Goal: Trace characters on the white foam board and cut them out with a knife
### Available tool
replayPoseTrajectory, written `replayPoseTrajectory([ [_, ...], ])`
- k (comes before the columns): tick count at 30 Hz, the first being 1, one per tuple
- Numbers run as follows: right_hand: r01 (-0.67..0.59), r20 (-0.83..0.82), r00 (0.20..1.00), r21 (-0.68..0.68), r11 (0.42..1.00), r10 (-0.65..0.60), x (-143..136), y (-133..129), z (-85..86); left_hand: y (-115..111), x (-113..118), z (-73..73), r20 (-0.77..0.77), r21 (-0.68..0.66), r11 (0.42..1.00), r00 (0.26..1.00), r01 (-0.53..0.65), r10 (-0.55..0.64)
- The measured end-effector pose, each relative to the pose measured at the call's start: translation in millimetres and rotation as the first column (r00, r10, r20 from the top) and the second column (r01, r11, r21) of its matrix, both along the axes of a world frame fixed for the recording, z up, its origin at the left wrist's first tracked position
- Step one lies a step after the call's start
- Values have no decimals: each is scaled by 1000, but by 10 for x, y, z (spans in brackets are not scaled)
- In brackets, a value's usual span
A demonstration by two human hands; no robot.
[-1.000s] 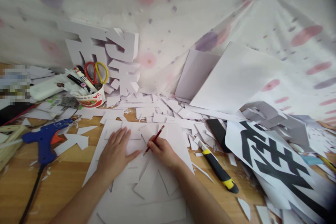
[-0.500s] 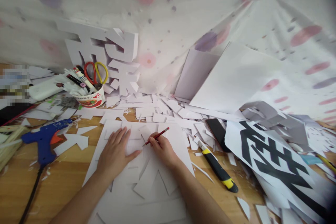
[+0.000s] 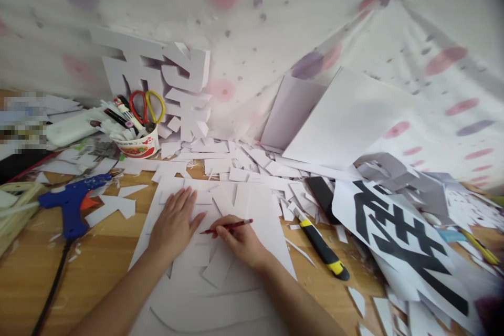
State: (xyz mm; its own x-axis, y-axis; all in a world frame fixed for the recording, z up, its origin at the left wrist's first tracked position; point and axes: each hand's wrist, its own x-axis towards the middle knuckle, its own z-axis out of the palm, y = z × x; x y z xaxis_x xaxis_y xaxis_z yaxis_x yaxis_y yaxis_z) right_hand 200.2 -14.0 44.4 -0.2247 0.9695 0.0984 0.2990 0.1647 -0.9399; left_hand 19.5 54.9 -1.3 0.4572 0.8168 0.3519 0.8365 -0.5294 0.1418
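Observation:
A large white sheet point(image 3: 268, 215) lies in front of me, with cut white character strokes lying or marked out on its surface. My left hand point(image 3: 173, 223) rests flat on its left part, fingers stretched out and thumb pointing right. Beside it, my right hand point(image 3: 240, 241) pinches a dark red pencil point(image 3: 233, 224) near the middle of the sheet. The pencil slants low, its tip pointing left toward my left thumb and close to the sheet. Whether the tip touches the surface I cannot tell.
A blue glue gun point(image 3: 73, 202) lies left; a black-and-yellow utility knife point(image 3: 323, 249) and a phone point(image 3: 323, 197) lie right. Behind are a tub point(image 3: 137, 149) holding scissors and pens, white foam characters point(image 3: 189, 73), and scraps. A black-printed sheet point(image 3: 397, 236) lies far right.
My right hand has brought the pencil down the sheet toward me, and the pencil now lies flatter. My left hand stays pressed on the sheet. The view has shifted slightly.

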Motion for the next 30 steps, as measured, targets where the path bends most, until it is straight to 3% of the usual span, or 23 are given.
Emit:
replayPoseTrajectory([
  [4,11,119,993,119,993,-25,-70,-44,-29,15,-5,-20,17,22,1000,1000,2,-2],
  [11,-46,264,964,210,977,-11,-89,-51,38,4,1,-31,9,44,999,1000,2,-3],
  [18,-123,351,936,267,956,22,-106,-69,23,-3,-4,-35,27,29,1000,1000,-2,1],
  [26,-267,535,843,320,909,59,-114,-95,57,-3,5,-26,16,11,1000,1000,-10,10],
  [30,-270,581,814,337,902,26,-104,-98,93,5,4,-32,-3,13,1000,1000,-12,13],
])
